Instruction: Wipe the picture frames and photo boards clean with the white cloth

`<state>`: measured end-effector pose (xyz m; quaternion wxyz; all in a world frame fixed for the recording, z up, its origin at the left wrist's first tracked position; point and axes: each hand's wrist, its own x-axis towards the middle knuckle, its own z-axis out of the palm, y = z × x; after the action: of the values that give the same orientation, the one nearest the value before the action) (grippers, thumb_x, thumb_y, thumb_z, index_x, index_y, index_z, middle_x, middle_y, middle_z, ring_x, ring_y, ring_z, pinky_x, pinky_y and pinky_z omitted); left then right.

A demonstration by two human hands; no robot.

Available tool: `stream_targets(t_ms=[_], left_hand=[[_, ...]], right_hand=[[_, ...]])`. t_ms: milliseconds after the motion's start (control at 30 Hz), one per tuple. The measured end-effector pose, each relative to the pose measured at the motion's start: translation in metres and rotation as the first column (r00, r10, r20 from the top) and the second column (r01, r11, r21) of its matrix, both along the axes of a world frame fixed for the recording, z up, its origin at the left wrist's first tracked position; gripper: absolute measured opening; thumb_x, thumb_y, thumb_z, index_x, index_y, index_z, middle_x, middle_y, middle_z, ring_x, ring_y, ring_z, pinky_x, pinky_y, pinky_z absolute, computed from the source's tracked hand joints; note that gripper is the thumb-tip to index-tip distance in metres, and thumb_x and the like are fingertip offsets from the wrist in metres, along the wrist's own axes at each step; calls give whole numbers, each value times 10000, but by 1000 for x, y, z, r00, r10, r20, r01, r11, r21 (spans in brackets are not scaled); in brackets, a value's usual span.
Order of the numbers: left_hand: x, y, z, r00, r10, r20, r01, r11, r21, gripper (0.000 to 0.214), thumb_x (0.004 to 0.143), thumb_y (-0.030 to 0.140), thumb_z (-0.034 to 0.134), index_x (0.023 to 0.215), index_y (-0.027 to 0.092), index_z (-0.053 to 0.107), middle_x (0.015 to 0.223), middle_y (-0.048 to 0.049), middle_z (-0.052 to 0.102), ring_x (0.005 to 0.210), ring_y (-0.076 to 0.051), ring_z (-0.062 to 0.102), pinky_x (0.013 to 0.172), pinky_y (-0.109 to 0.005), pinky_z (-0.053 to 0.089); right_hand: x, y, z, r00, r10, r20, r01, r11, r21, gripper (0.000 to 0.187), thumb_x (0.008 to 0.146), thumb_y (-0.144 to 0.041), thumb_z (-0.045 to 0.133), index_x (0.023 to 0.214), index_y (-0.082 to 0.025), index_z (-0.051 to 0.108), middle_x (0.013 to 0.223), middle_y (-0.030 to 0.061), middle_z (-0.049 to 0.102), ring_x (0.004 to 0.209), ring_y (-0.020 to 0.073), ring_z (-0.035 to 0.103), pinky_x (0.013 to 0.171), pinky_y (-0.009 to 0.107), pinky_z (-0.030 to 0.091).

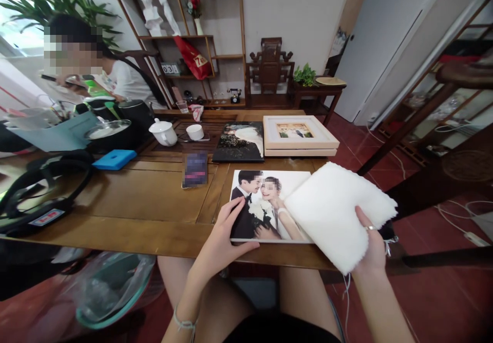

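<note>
A photo album or panel (252, 217) lies on the wooden table in front of me. Its face shows a couple, one in a dark suit, with white flowers. My left hand (221, 232) rests against its left and front edges, fingers and thumb spread apart. In my right hand (372, 245) is a white fluffy cloth (327, 209), pinched at its near right side with the thumb on top. This cloth drapes over the right part of the photo and past the table edge, hiding what lies beneath.
Behind lie a dark photo album (239, 143) and a pale boxed frame (302, 150). A phone-like dark item (194, 170), white teapot (164, 132), cup (194, 132), blue box (114, 159) and black headset (77, 166) are farther left. A lined bin (111, 302) stands below. Another person (129, 81) sits back left.
</note>
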<state>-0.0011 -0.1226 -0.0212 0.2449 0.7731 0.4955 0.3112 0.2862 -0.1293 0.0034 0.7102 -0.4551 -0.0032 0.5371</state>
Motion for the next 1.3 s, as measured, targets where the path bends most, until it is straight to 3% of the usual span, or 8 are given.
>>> stream_targets(t_ms=[467,700,767,833,900,1000,1100,1300], left_hand=[[3,0,-1,997,18,81,-25,996,84,807,705,389,801,1416,312,427,1447,-95,462,1362,-310,411,1136,-480,355],[4,-1,-4,1000,-3,1,3,996,88,841,740,389,780,1456,320,343,1499,-96,371,1414,-302,313,1160,-515,311],[6,-1,-3,1000,-2,-14,3,996,91,832,742,400,776,1452,318,350,1507,-95,362,1421,-305,295,1164,-520,304],[7,-1,-3,1000,5,-25,-2,995,98,825,741,415,774,1446,315,359,1511,-95,361,1424,-308,289,1164,-523,304],[8,-1,-3,999,8,-35,-4,994,110,826,742,430,769,1448,309,357,1515,-97,357,1427,-310,284,1164,-522,304],[8,-2,-3,998,10,-54,-4,993,119,837,755,454,750,1462,302,328,1534,-103,328,1438,-318,265,1169,-526,293],[8,-4,-5,997,35,-73,-27,993,113,873,755,482,740,1479,297,288,1567,-111,254,1455,-336,221,1174,-540,271],[8,-4,-7,991,90,-98,-79,991,105,973,699,550,761,1483,261,262,1599,-138,131,1474,-364,135,1177,-563,238]], right_hand=[[-3,-5,0,1000,14,-3,-14,996,83,375,856,-270,605,1218,-180,634,1166,56,708,1142,237,624,1060,424,441],[21,5,-3,907,-191,375,97,962,256,386,811,-333,663,1180,-222,637,1237,20,665,1202,240,577,1061,467,449],[34,12,0,764,-333,553,108,910,399,405,802,-315,673,1200,-260,627,1301,-9,622,1238,224,544,1106,446,400],[46,22,2,511,-384,769,-41,883,468,439,776,-251,675,1211,-291,625,1317,-13,610,1239,234,544,1128,454,360],[54,35,1,142,-308,941,-335,879,338,505,745,-175,639,1235,-294,617,1324,12,609,1263,273,523,1135,514,322],[57,55,-6,-340,-212,916,-632,773,-56,607,697,-104,525,1281,-259,586,1397,60,546,1355,311,408,1133,601,248],[49,71,-14,-506,-205,838,-671,703,-234,645,661,-105,490,1292,-217,566,1440,105,493,1382,322,359,1112,630,251],[41,78,-15,-573,-188,798,-640,711,-292,626,663,-120,506,1285,-165,562,1432,155,491,1380,335,360,1104,615,275]])
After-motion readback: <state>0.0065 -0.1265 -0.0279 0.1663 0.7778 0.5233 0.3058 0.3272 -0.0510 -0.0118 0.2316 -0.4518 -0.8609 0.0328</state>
